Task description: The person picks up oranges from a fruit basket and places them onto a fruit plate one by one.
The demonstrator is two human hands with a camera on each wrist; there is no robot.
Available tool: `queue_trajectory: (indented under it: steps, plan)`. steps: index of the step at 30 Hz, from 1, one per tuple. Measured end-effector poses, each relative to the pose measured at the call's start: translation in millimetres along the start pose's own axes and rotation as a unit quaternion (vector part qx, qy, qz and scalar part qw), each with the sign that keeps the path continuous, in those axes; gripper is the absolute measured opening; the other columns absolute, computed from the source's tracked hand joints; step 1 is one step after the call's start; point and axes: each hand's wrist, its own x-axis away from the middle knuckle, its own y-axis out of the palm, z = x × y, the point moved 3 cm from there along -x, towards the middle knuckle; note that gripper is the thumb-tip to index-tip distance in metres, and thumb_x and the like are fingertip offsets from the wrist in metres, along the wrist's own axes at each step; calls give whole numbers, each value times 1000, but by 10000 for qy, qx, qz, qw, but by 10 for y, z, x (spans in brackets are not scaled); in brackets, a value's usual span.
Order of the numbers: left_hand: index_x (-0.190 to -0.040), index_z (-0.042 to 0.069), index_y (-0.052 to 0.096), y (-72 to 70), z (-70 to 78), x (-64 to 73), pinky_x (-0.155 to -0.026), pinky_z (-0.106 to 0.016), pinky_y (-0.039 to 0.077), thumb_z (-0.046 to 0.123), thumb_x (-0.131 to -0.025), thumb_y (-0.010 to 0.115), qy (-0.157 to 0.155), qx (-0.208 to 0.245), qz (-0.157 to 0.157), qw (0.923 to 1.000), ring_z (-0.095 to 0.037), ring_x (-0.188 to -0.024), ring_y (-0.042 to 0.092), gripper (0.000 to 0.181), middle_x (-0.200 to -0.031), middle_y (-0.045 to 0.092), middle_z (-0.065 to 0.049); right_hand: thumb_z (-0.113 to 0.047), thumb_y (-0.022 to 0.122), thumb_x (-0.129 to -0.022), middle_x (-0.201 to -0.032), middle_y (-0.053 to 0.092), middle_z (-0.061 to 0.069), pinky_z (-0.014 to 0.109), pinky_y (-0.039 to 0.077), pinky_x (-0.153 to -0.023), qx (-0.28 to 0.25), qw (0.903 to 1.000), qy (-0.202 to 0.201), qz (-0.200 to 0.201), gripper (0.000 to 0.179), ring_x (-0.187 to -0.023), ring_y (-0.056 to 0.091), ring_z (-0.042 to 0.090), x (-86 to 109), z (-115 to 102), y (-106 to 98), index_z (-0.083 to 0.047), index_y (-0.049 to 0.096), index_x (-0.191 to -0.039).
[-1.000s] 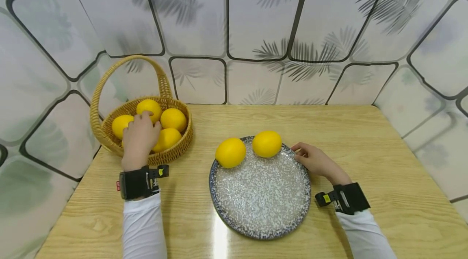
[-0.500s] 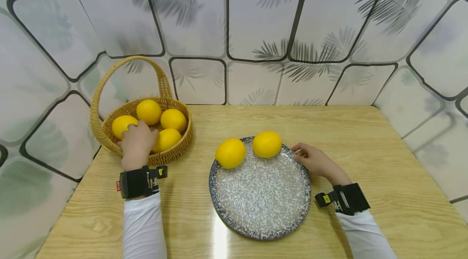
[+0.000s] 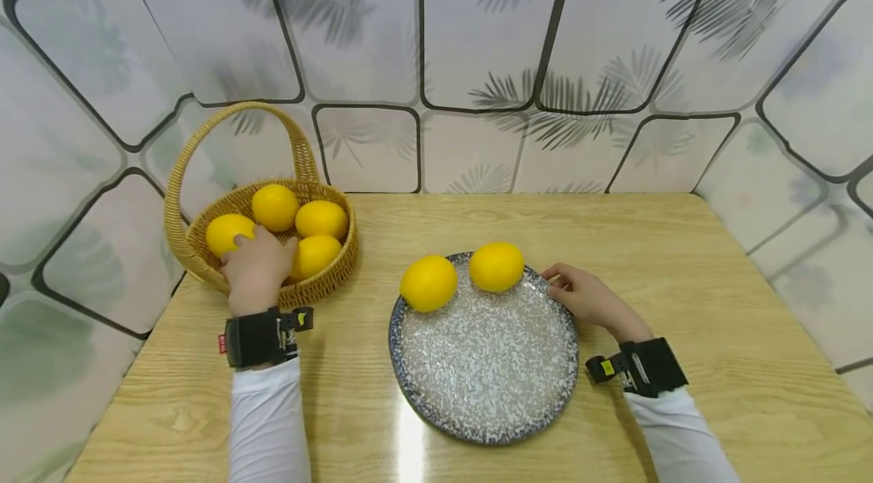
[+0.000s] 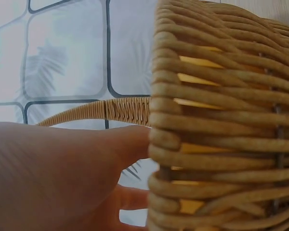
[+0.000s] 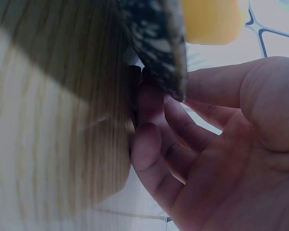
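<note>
My left hand (image 3: 257, 271) reaches down into a wicker basket (image 3: 327, 282), back of the hand up. Its fingertips sit among the lemons, right beside the left lemon (image 3: 228, 233), with the front lemon (image 3: 316, 255) by the thumb. In the left wrist view the woven wall hides the fingertips, and I cannot tell whether they hold a lemon. My right hand (image 3: 585, 297) pinches the rim of a round speckled plate (image 3: 491, 369), thumb at the edge and fingers curled underneath. Two lemons, one left (image 3: 428, 283) and one right (image 3: 496, 267), lie at the plate's far edge.
The basket's tall arched handle (image 3: 179, 187) rises over its left and back. Two more lemons, a rear one (image 3: 275, 208) and a right one (image 3: 321, 220), lie inside. A patterned wall covering (image 3: 487, 43) stands behind the wooden table (image 3: 634, 233).
My left hand has lowered a little into the basket, its fingers drawing away from the rear lemon and down beside the left one. My right hand and the plate have stayed put.
</note>
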Motion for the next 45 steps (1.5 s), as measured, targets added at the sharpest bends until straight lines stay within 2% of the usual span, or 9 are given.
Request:
queue_trajectory:
  steps: [6,10,15,20,24,33,40,45]
  plan:
    - [-144,-24,10,-13,1,9,-94,-78,38,33,-101,38,-62,94,109,9999,-74,-117,29,77,-139,20,-58,-11,49,-98,-108,67,27,49,53,-81,-29,10000,63,-26,32,-95,61,32,-1,7,7,2,56,-127]
    - [-145,-24,8,-21,0,15,-94,-77,38,27,-97,49,61,108,106,9999,-75,-118,26,81,-140,17,-58,-12,49,-98,-108,66,27,49,53,-80,-66,9999,116,-40,32,-96,60,33,-4,-3,0,2,56,-126]
    - [-143,-25,12,-4,-13,11,-96,-77,36,19,-88,62,213,-64,151,9996,-74,-117,27,86,-136,23,-58,-11,49,-98,-107,66,27,48,53,-79,-74,9999,102,-46,31,-94,60,32,3,-28,-6,3,56,-125]
    - [-145,-22,7,34,-50,-7,-97,-75,35,9,-83,62,-5,58,260,9996,-75,-115,25,89,-133,24,-60,-10,49,-98,-106,66,27,47,53,-78,-54,9999,94,-42,31,-93,60,32,3,-37,-6,3,57,-124]
    - [-147,-20,5,44,-68,-21,-98,-75,36,9,-81,65,-222,283,324,9988,-75,-116,21,94,-133,22,-61,-10,49,-98,-105,66,26,46,53,-78,-44,9999,93,-23,30,-92,60,31,4,-31,-3,2,57,-125]
    - [-146,-22,6,44,-85,-56,-102,-78,30,12,-82,65,-255,67,328,9991,-77,-117,20,93,-141,9,-59,-11,48,-99,-106,67,27,47,53,-78,-24,10000,76,-2,31,-93,61,31,-5,-34,-7,2,55,-126]
    - [-144,-23,13,59,-109,-79,-98,-77,35,15,-79,71,-135,71,493,9987,-71,-112,38,95,-141,16,-56,-11,48,-98,-106,67,27,49,53,-79,-3,10000,38,32,31,-93,61,32,-13,-39,-17,2,55,-126]
    - [-147,-20,9,49,-104,-73,-90,-76,43,15,-78,74,-52,93,527,9986,-69,-103,47,101,-144,11,-55,-14,48,-99,-109,66,27,50,53,-82,-71,9999,127,-23,32,-97,61,34,-11,-16,8,1,55,-127]
